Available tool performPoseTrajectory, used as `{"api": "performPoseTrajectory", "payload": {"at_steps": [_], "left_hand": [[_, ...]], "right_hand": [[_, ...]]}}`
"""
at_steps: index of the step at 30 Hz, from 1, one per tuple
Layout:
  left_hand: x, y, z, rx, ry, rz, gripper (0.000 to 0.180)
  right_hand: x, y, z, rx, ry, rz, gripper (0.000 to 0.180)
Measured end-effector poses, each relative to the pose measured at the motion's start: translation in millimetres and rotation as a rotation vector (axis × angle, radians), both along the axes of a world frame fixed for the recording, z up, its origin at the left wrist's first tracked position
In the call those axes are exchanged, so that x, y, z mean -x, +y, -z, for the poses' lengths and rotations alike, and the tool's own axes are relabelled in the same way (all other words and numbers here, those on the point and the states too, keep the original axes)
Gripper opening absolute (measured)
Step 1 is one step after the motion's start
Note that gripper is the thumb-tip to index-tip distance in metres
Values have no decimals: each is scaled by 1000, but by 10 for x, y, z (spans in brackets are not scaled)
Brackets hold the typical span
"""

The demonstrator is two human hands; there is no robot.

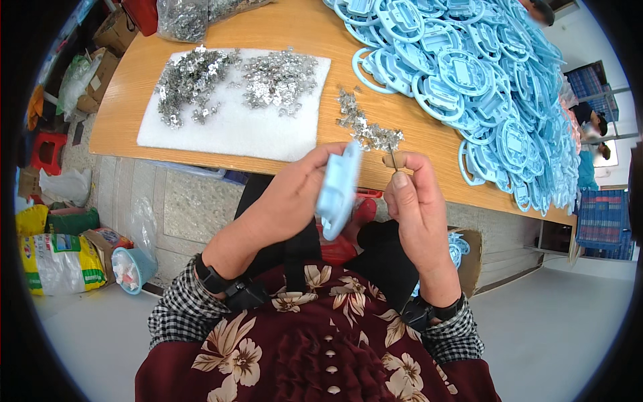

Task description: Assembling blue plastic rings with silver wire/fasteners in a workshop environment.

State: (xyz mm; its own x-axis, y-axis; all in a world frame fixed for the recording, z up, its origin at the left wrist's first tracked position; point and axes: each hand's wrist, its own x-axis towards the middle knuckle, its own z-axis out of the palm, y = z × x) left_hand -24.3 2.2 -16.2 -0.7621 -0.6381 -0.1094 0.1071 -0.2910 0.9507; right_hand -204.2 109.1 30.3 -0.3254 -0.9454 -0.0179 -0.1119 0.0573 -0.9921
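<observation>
1. My left hand (288,194) is clasped around a light blue plastic part (338,189), held edge-on above my lap, just off the near edge of the wooden table (301,33).
2. My right hand (415,201) pinches a small metal clip (392,158) between thumb and forefinger, tip up, just beside the upper end of the blue part. The two are close; I cannot tell whether they touch.
3. Supply: a loose scatter of metal clips (367,127) lies on the table edge right above my hands. More sit in two heaps on a white foam pad (268,134) further left, and a clear bag of clips (182,19) stands at the far edge.
4. A big pile of blue plastic parts (482,74) covers the right side of the table.
5. Judgement on doing this well: turn the blue part so its face, not its edge, looks up at me; edge-on, the seat for the clip is hidden.
6. Keep the pinch low on the clip so its free end leads, and brace the right fingers against the left hand for steadiness.
7. Risk: the clip is tiny and the grip shallow; a slip drops it into my lap.
</observation>
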Motion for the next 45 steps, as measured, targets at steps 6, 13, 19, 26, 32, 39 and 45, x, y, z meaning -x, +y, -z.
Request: {"api": "performPoseTrajectory", "payload": {"at_steps": [6,13,19,26,32,39,45], "left_hand": [[3,38,-9,-374,269,6,52],[31,55,-52,-412,358,-17,54],[89,79,-37,-444,316,-3,56],[68,108,-95,-325,100,-59,52],[-118,-14,-379,243,-23,-8,48],[-43,34,-236,-61,-92,-43,21],[11,106,-120,-44,-124,59,20]], "right_hand": [[-192,-103,114,197,506,-22,18],[-220,-153,200,294,756,-62,38],[-197,-93,220,315,842,-169,44],[-156,23,-40,278,554,-173,31],[116,77,35,66,164,-253,13],[620,-276,156,-96,625,84,19],[867,-685,234,-170,971,44,21]]}}
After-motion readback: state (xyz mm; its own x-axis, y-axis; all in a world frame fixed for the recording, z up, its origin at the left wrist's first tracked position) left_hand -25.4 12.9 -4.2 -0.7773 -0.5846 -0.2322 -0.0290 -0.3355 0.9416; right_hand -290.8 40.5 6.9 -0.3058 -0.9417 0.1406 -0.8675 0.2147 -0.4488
